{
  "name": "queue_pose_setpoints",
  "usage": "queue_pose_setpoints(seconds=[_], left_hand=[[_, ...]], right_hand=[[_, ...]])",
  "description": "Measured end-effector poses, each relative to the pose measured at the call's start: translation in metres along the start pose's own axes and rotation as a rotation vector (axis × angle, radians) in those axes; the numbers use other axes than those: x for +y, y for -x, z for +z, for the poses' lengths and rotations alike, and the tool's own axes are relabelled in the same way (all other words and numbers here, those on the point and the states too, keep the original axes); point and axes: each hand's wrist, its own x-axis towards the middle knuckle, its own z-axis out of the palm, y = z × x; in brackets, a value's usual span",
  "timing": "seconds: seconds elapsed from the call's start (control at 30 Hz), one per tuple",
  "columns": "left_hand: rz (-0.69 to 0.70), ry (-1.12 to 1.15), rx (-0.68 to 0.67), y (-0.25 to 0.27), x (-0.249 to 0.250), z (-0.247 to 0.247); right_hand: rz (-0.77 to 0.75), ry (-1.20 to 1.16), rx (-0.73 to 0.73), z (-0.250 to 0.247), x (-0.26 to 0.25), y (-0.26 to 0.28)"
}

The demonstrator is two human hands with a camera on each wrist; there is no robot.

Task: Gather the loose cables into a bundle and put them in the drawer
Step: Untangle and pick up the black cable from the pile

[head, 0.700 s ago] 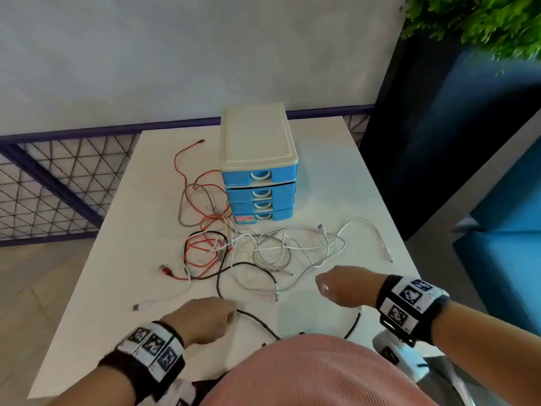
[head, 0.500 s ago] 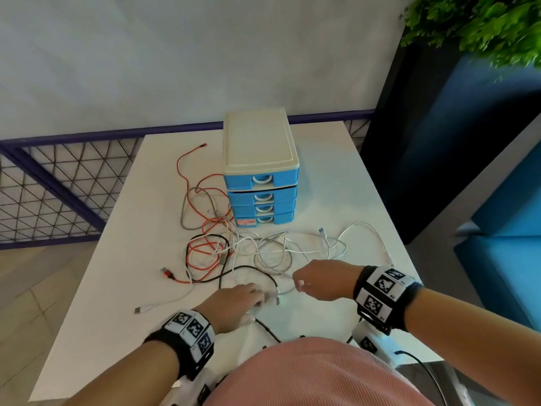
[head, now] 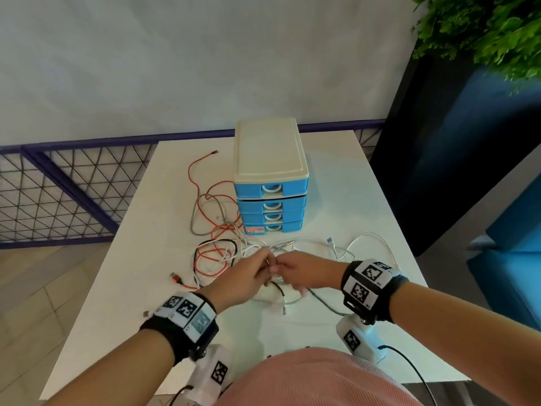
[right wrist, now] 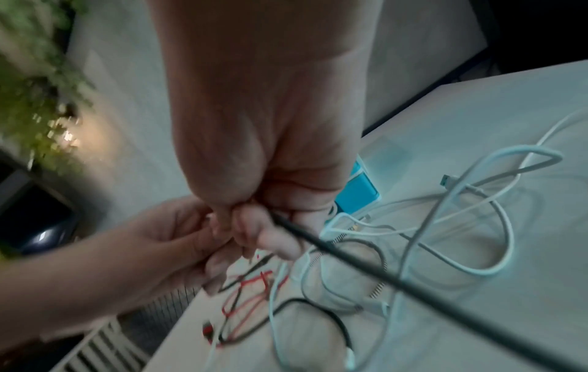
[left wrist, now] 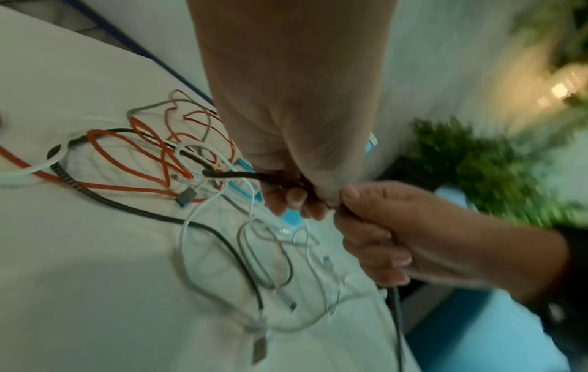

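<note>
Loose cables lie tangled on the white table (head: 345, 183) in front of a small blue drawer unit (head: 270, 186) with all drawers closed: a red cable (head: 205, 259), a black cable (left wrist: 203, 227), white cables (head: 366, 238) and a grey braided one (head: 194, 218). My left hand (head: 246, 276) and right hand (head: 295, 272) meet over the middle of the tangle. Both grip the same black cable (right wrist: 366, 266), left fingers (left wrist: 294, 198) curled round it, right fingers (left wrist: 372, 241) closed on it just beside them.
A purple wire-mesh railing (head: 58, 189) runs behind and left of the table. A dark panel and green plant (head: 483, 30) stand at the right, with blue seating (head: 515, 259) beyond the table's right edge. A loose connector (head: 146, 314) lies near the left front.
Both hands moved forward from the table's near edge into the tangle and came together. They took hold of the black cable and lifted part of it.
</note>
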Motion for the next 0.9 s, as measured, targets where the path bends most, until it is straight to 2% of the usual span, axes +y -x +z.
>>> queue_pose_setpoints(seconds=[0.1,0.17,0.27,0.33,0.43,0.47,0.53,0.6,0.67,0.7,0.77,0.83,0.9], left_hand=[[-0.071,0.075,0.055,-0.002,-0.007,-0.019],[-0.078,0.025,0.072,0.0,-0.019,-0.031],[-0.117,-0.001,0.096,0.011,-0.041,-0.048],[-0.162,0.057,0.114,0.016,-0.051,-0.056],[-0.153,-0.03,0.14,0.012,-0.045,-0.06],[-0.127,-0.074,0.156,0.008,-0.039,-0.06],[-0.064,-0.111,0.193,-0.004,-0.019,-0.059],[-0.01,-0.092,0.239,-0.016,0.005,-0.06],[0.047,-0.04,0.332,-0.028,0.027,-0.066],[0.067,-0.001,0.366,-0.031,0.036,-0.071],[0.067,0.14,0.335,-0.034,0.045,-0.081],[0.018,0.303,0.224,-0.029,0.04,-0.09],[-0.021,0.335,0.168,-0.022,0.024,-0.096]], right_hand=[[-0.045,0.07,0.097,-0.021,-0.003,-0.001],[-0.04,0.123,0.187,-0.038,0.002,0.002],[0.08,0.09,0.368,-0.066,0.02,0.011],[0.163,0.15,0.474,-0.078,0.033,0.012],[0.314,0.314,0.628,-0.083,0.036,0.005],[0.294,0.39,0.672,-0.082,0.031,0.002],[0.058,0.491,0.677,-0.076,0.013,-0.003],[-0.188,0.454,0.536,-0.065,-0.016,-0.008],[-0.282,0.357,0.412,-0.053,-0.043,-0.012],[-0.281,0.279,0.409,-0.052,-0.052,-0.014],[-0.274,0.158,0.518,-0.061,-0.061,-0.015],[-0.263,0.056,0.67,-0.079,-0.06,-0.01],[-0.249,-0.065,0.824,-0.1,-0.055,-0.002]])
